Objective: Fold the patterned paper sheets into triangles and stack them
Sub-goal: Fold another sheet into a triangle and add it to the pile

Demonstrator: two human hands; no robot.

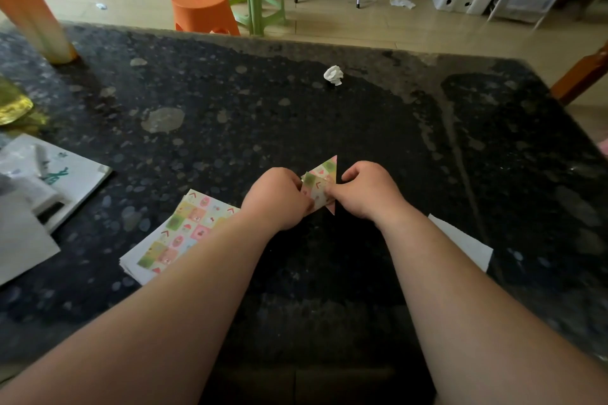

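Head view has you mid-fold: your left hand point(279, 197) and right hand point(365, 191) both pinch one sheet point(320, 182), just right of the pile point(184, 233) of flat sheets on the worktop point(329, 115). The sheet looks triangular, so you are probably on a second fold or crease. Next you'll likely need to match the edges, press the crease flat, then lay the sheet down beside the pile for stacking

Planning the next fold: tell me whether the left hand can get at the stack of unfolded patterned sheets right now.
Probably yes, once it lets go. The left hand pinches the folded paper together with the right hand, but the stack lies flat on the table just beside its wrist.
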